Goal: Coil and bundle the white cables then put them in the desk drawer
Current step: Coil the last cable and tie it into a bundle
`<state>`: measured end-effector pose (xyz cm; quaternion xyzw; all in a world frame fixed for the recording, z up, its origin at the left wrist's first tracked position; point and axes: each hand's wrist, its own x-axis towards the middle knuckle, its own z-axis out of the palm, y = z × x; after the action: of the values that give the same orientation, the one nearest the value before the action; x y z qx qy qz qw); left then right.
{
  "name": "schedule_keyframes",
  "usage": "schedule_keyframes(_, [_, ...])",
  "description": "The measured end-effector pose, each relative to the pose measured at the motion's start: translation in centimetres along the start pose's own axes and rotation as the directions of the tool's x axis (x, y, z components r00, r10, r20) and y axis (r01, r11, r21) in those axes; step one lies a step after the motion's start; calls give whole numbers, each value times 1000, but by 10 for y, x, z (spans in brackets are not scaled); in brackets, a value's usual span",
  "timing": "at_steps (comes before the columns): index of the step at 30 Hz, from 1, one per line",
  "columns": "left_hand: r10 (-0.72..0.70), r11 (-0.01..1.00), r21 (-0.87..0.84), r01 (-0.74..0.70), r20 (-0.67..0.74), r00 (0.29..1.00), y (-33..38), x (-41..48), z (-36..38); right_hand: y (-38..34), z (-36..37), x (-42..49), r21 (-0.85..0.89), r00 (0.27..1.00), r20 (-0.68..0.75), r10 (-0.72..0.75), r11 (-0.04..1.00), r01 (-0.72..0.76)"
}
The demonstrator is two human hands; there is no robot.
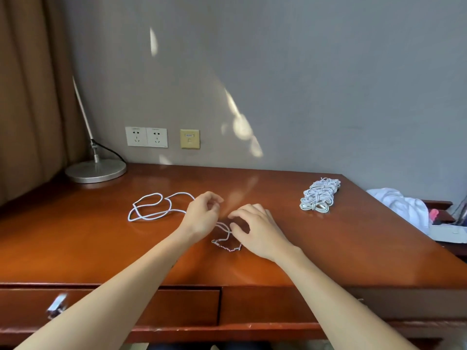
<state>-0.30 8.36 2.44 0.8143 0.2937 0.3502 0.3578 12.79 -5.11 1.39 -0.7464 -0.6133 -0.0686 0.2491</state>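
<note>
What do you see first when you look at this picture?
Two hands, the left hand and the right hand, meet at the middle of the desk, holding a white cable whose loose loops trail off to the left. Behind them to the right, a pile of bundled cables sits on the desk near the wall.

A lamp base (95, 170) stands left of two wall sockets (146, 137); white cloth (401, 203) lies far right.
</note>
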Motion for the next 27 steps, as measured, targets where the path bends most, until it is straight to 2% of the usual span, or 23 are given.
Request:
schedule_keyframes(6, [109, 978, 173, -115, 45, 993, -16, -14, -19, -11, 7, -1, 3, 999, 34, -6, 1000, 6])
schedule_keyframes(11, [77, 952, 279, -123, 168, 983, -34, -9, -27, -8, 19, 12, -32, 999, 43, -27, 999, 28])
schedule_keyframes(14, [46, 954, 279, -106, 214, 976, -45, -6, -29, -3, 28, 20, -34, 999, 43, -23, 999, 24])
schedule_keyframes(21, [91, 921, 355, -163, 212, 973, -59, 12, -18, 17, 43, 44, -92, 997, -59, -47, 995, 42])
schedule_keyframes(27, [117, 911, 362, -195, 227, 967, -67, 39, -7, 41, 49, 71, -69, 993, -112, -24, 997, 17])
